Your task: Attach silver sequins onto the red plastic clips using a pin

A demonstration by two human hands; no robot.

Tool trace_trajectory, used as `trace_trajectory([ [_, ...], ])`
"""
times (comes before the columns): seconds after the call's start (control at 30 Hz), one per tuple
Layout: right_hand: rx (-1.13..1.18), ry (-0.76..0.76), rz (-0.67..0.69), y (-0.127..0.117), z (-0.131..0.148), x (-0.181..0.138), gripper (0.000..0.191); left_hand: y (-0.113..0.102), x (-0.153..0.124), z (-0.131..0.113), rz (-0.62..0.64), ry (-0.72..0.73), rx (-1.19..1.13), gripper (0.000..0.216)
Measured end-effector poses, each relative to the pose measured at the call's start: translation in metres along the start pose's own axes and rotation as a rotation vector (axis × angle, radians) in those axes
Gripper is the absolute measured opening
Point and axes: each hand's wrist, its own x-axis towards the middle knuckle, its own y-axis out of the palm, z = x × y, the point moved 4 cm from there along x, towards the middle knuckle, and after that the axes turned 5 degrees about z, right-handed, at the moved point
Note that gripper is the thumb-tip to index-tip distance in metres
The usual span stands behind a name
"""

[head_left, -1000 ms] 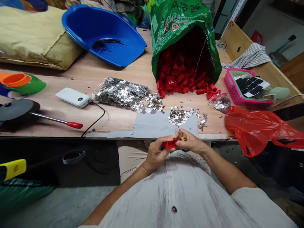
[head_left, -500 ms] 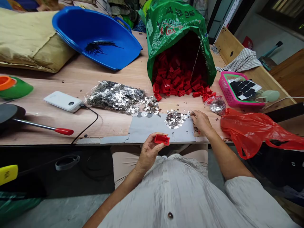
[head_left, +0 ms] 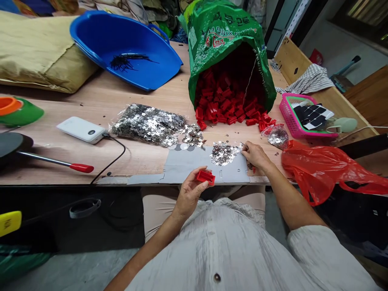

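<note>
My left hand (head_left: 190,191) holds a small red plastic housing (head_left: 206,177) by its sides, its open face turned up, just over the table's front edge. My right hand (head_left: 255,154) has thumb and fingertips pinched together at the right edge of a pile of small shiny metal plates (head_left: 224,153). Whatever lies between those fingertips is too small to make out. The pile rests on a grey sheet (head_left: 194,162). Behind it, a green woven sack (head_left: 222,38) lies open toward me with many more red housings (head_left: 226,103) spilling from its mouth.
A clear bag of metal plates (head_left: 148,123) lies left of the sheet, near a white power bank (head_left: 81,129) with a black cable. A blue basin (head_left: 151,68) stands behind. To the right are a pink basket (head_left: 291,119), a small bag (head_left: 278,137) and a red plastic bag (head_left: 321,167).
The red housing in my left hand has tilted and shifted slightly left. My right hand stays at the pile's right edge, its fingertips a little lower and further left. The view has moved slightly.
</note>
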Motion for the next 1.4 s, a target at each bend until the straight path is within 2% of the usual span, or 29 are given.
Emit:
trace_trajectory([
  [0.13, 0.237, -0.021, -0.024, 0.002, 0.009, -0.012, 0.012, 0.003, 0.002, -0.001, -0.001, 0.046, 0.072, 0.043],
  [0.3, 0.668, -0.095, 0.039, 0.013, 0.051, -0.036, 0.013, 0.009, 0.003, -0.004, -0.059, 0.264, 0.404, 0.034],
  [0.43, 1.085, -0.036, 0.143, 0.028, 0.091, -0.055, 0.027, 0.016, 0.001, -0.007, -0.078, 0.427, 0.586, 0.030],
  [0.57, 1.266, 0.020, 0.125, 0.043, 0.111, -0.064, 0.031, 0.020, -0.001, -0.007, -0.095, 0.460, 0.637, 0.029],
  [0.77, 1.249, 0.039, 0.128, 0.054, 0.110, -0.066, 0.033, 0.020, -0.004, -0.008, -0.102, 0.502, 0.657, 0.029],
  [0.93, 1.031, -0.091, 0.048, 0.046, 0.108, -0.069, 0.022, 0.023, -0.005, -0.012, -0.067, 0.592, 0.780, 0.033],
  [1.07, 0.932, -0.146, 0.075, 0.046, 0.109, -0.070, 0.015, 0.026, -0.005, -0.014, -0.013, 0.642, 0.837, 0.035],
  [1.13, 0.926, -0.155, 0.082, 0.047, 0.109, -0.069, 0.014, 0.025, -0.004, -0.014, -0.008, 0.604, 0.791, 0.032],
  [1.3, 0.900, -0.188, 0.102, 0.047, 0.110, -0.068, 0.018, 0.016, 0.002, -0.007, -0.093, 0.383, 0.533, 0.031],
  [1.4, 0.885, -0.206, 0.115, 0.044, 0.110, -0.070, 0.019, 0.014, 0.003, -0.005, -0.118, 0.323, 0.474, 0.032],
])
